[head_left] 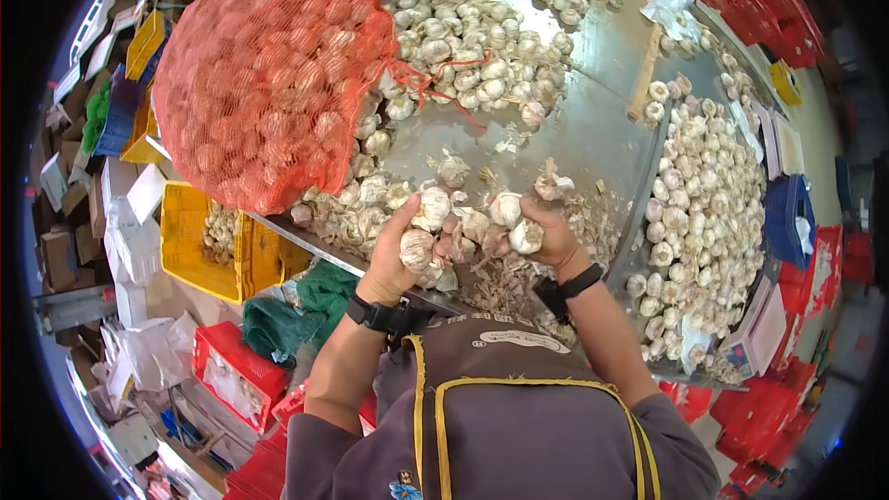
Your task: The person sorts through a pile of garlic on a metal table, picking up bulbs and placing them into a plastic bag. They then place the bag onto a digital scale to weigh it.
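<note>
Seemingly mid-scoop, the left hand [394, 268] and right hand [554, 233], a little apart, each curl around garlic bulbs [432, 207] on the steel table [593, 120] just below-right of the orange net sack [269, 83]; lifting them would call for firm cupping.

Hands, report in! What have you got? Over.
Left hand gripping garlic. Right hand gripping garlic too. Loose pile on table, red sack crowding the left side. Over.
</note>
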Demonstrator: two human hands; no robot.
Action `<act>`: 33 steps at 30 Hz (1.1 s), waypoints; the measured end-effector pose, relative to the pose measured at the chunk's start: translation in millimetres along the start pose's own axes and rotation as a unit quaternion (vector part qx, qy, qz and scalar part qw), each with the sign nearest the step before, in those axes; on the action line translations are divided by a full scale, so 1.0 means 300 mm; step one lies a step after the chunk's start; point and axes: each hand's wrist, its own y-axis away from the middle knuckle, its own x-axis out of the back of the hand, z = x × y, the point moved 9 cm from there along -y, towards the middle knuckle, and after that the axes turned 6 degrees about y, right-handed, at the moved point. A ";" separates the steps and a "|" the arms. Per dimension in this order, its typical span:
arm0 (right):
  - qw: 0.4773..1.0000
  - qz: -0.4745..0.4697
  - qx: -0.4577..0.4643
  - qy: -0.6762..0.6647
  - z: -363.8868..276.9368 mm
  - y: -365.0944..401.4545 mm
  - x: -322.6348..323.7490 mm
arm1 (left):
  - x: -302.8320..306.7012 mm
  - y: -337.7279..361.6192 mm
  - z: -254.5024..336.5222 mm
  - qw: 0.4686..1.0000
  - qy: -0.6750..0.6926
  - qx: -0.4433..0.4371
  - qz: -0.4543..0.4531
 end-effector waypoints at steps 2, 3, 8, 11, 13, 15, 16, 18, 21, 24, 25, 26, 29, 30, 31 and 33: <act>0.987 -0.038 0.012 -0.153 0.027 0.012 -0.094 | -0.025 0.006 0.002 0.999 -0.026 -0.034 0.034; 0.959 -0.050 0.022 -0.277 0.039 0.011 -0.147 | -0.034 -0.006 -0.014 0.995 -0.049 -0.062 0.064; 0.949 -0.065 0.008 -0.310 0.020 0.042 -0.196 | -0.099 0.016 0.024 0.935 -0.233 -0.237 0.124; 0.965 -0.070 -0.004 -0.253 0.070 0.046 -0.171 | -0.223 0.038 -0.033 0.808 -0.527 -0.256 0.072; 0.971 -0.043 -0.005 -0.234 0.080 0.059 -0.160 | -0.227 0.016 -0.109 0.792 -0.569 -0.221 0.015; 0.963 0.011 0.045 -0.265 0.060 0.052 -0.100 | -0.349 0.025 -0.224 0.540 -0.795 -0.257 -0.106; 0.965 0.093 0.073 -0.235 0.056 0.078 -0.043 | -0.342 0.007 -0.238 0.585 -0.775 -0.223 -0.089; 0.960 0.060 0.100 -0.253 0.036 0.101 0.006 | -0.376 -0.009 -0.220 0.633 -0.729 -0.245 -0.093; 0.931 -0.056 0.152 -0.328 -0.091 0.207 0.004 | -0.440 -0.016 -0.181 0.692 -0.666 -0.264 -0.088; 0.895 -0.128 0.270 -0.332 -0.298 0.397 0.035 | -0.428 -0.044 -0.177 0.691 -0.684 -0.221 -0.078; 0.894 -0.120 0.290 -0.319 -0.349 0.474 0.070 | -0.415 -0.044 -0.183 0.697 -0.682 -0.209 -0.074; 0.843 -0.116 0.377 -0.365 -0.439 0.586 0.133 | -0.398 -0.044 -0.184 0.707 -0.673 -0.210 -0.064; 0.738 -0.117 0.521 -0.412 -0.558 0.886 0.248 | -0.295 -0.040 -0.192 0.741 -0.641 -0.195 -0.046; 0.698 -0.122 0.561 -0.428 -0.565 0.965 0.280 | -0.247 -0.043 -0.181 0.764 -0.618 -0.184 -0.015; 0.693 -0.122 0.573 -0.420 -0.547 1.004 0.321 | -0.235 -0.042 -0.184 0.764 -0.619 -0.180 -0.030; 0.672 -0.030 0.590 -0.446 -0.476 1.038 0.408 | -0.168 -0.042 -0.184 0.804 -0.580 -0.132 0.010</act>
